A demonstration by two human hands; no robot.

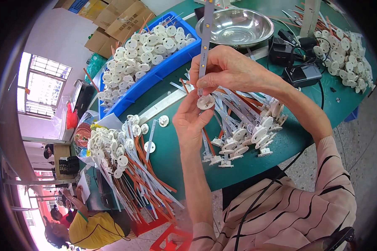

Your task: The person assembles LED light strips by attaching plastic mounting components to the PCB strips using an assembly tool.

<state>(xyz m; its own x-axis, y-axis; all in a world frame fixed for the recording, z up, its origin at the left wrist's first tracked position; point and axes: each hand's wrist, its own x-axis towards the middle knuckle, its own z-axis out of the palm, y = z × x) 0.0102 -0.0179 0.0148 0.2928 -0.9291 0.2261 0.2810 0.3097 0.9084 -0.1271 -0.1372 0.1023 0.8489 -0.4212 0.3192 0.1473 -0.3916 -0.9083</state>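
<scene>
My right hand [228, 69] pinches a narrow LED strip [205, 39] between thumb and fingers, and the strip stands nearly upright. Just below it, the fingers of my left hand [190, 121] are closed on a white round plastic cap [206, 102] at the strip's lower end. The cap's hollow side faces up; whether the strip is seated in it I cannot tell. Beneath my hands lies a heap of LED strips with white caps [243, 138]. Two loose white discs [163, 121] and a single strip [151, 140] rest left of my left hand.
A blue bin [155, 75] full of white caps stands at the back left, beside a steel bowl [238, 27]. Bundled capped strips [125, 159] overhang the green table's near left edge. Black adapters [301, 62] and more caps [347, 54] lie right. Another person [94, 230] sits left.
</scene>
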